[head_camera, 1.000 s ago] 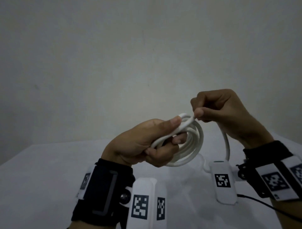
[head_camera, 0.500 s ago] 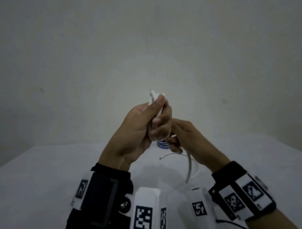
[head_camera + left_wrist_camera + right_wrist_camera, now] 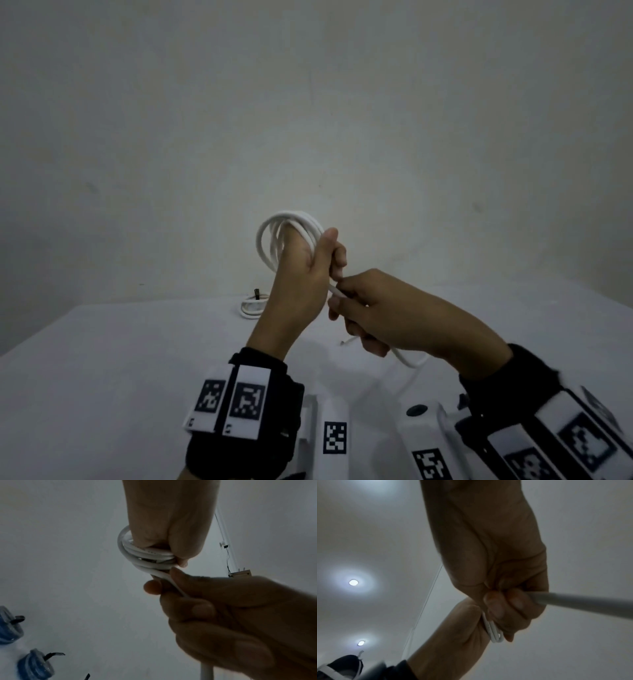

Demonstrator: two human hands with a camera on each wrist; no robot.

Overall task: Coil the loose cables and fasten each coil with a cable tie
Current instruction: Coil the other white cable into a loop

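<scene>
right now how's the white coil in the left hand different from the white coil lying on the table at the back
The held coil is up in the air, standing on edge; the table coil lies flat on the table.
The held coil has a loose tail running into the right hand, under the grip of the left hand; the table coil shows no loose tail and a dark tab sticks up from it.
Both are white cable wound in round loops.

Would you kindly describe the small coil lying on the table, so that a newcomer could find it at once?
Start at the far edge of the white table, where it meets the wall. Just left of the raised left hand lies a small white coil, flat on the surface. Unlike the larger white cable coil held up in that hand, nothing touches it, and a short dark piece stands up from its top.
</scene>
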